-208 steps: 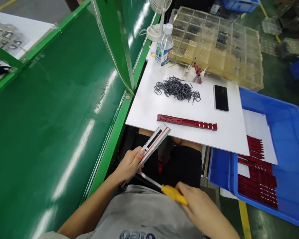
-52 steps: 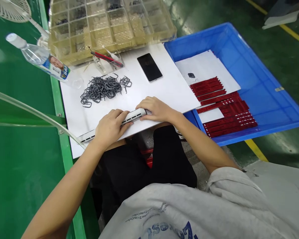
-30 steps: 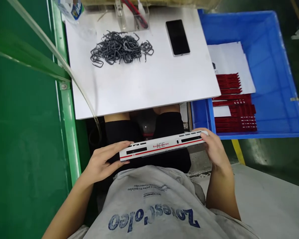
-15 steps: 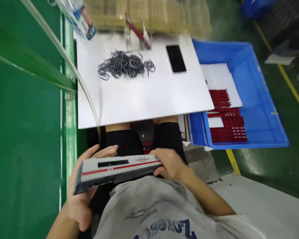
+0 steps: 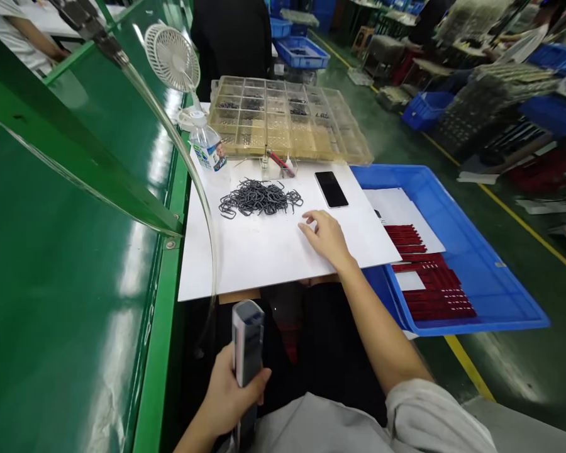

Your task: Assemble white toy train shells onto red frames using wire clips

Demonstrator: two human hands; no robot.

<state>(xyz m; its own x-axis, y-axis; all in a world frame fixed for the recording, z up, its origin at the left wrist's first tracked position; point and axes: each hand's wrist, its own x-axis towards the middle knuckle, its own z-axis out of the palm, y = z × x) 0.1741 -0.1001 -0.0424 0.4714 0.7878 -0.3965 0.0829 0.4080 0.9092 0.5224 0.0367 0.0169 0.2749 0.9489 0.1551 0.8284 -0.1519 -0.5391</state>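
LOG | I read left hand (image 5: 229,393): fingers wrapped around white model train carriage (image 5: 248,333), held upright below front edge of white board (image 5: 283,264) | right hand (image 5: 325,238): open, fingers spread low over board, near dark wire clips (image 5: 260,198) | RISK (judged): loose one-hand grip may drop carriage against green conveyor frame (image 5: 163,327); right-hand sweep may scatter clips

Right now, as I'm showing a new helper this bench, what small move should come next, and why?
Probably take one piece from the pile of dark wire clips with the right hand: it is open and empty over the white board, close to the pile, while the left hand grips the white model train carriage.
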